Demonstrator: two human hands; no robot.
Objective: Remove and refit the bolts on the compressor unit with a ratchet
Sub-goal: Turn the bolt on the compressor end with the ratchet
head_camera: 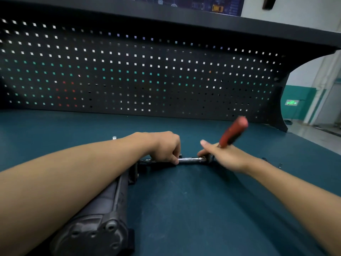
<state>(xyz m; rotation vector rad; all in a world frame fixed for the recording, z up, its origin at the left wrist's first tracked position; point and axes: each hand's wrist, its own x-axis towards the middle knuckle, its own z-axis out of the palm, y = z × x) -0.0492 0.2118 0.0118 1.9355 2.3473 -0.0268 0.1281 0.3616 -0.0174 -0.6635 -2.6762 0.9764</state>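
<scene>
The dark compressor unit [103,209] lies lengthwise on the teal bench, its bolted end plate near me at the lower left. At its far end a chrome extension bar [190,160] runs sideways to the ratchet head. My left hand [164,146] curls down over the bar's left end and pinches it. My right hand [221,156] holds the ratchet at its head, thumb sticking out to the left. The ratchet's red handle [233,132] points up and to the right, blurred. The bolt under the socket is hidden by my left hand.
A small silver bolt [114,138] stands on the teal bench top [193,209] left of my left wrist. Small dark parts [272,162] lie right of my right wrist. A black pegboard [140,71] rises behind the bench, with a shelf above it.
</scene>
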